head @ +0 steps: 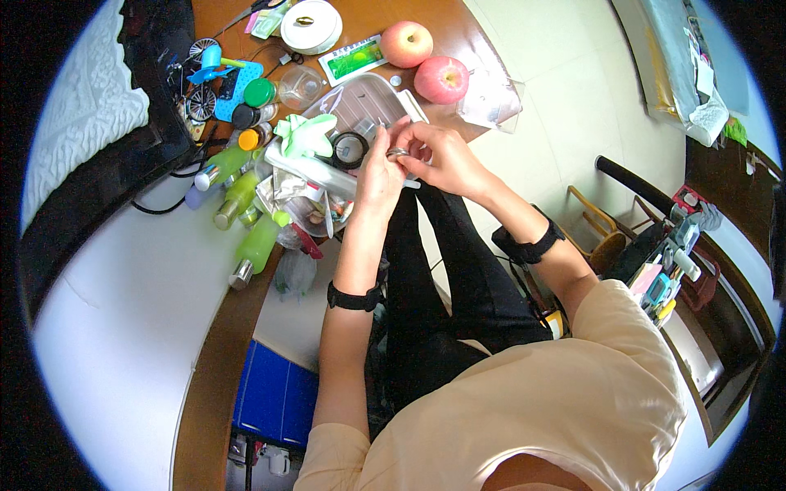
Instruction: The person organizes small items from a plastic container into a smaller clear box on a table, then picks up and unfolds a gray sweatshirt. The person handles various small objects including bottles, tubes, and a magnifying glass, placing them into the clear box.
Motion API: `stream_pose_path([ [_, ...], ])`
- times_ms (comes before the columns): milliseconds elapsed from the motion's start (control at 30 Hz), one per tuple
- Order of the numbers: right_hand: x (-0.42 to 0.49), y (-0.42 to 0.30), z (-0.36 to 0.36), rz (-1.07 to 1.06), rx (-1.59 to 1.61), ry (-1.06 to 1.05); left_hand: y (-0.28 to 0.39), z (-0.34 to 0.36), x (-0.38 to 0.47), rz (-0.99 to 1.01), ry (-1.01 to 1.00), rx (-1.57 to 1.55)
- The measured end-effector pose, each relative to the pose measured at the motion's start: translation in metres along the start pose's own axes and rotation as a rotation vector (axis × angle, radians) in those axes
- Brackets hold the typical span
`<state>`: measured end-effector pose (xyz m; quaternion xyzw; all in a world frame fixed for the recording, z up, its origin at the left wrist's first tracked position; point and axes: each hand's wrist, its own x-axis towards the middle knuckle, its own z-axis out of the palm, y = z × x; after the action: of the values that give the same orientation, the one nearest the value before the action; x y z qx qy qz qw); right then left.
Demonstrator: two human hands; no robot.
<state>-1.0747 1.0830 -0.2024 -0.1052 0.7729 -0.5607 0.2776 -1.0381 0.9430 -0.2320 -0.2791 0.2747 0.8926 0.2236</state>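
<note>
My left hand [379, 175] and my right hand [445, 156] are close together above the near edge of the wooden table. Between them is a small round metal object [397, 151], ring-shaped, with my right thumb and fingers pinching it against my left hand. My left palm faces up and its fingers are partly hidden. Just behind the hands lies a clear plastic container [368, 92] holding small items. A black-rimmed round object [350, 150] and a pale green crumpled cloth or glove [307, 135] are left of my left hand.
Two apples [406, 44] sit behind the hands, beside a green-and-white packet [353, 59] and a white lidded pot [311, 26]. Jars, including a green-capped one [260, 92], and several green bottles [258, 245] crowd the left. A clear plastic case [490, 101] overhangs the table's right edge.
</note>
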Motion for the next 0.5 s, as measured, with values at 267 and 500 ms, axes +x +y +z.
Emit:
stream_pose_path([
  [267,0.006,0.050,-0.086,0.188,-0.435,0.485,0.043,-0.028,0.012,0.733,0.447,1.110],
  [500,0.022,0.102,-0.083,0.305,-0.500,0.389,0.040,-0.033,0.022,0.805,0.260,1.722],
])
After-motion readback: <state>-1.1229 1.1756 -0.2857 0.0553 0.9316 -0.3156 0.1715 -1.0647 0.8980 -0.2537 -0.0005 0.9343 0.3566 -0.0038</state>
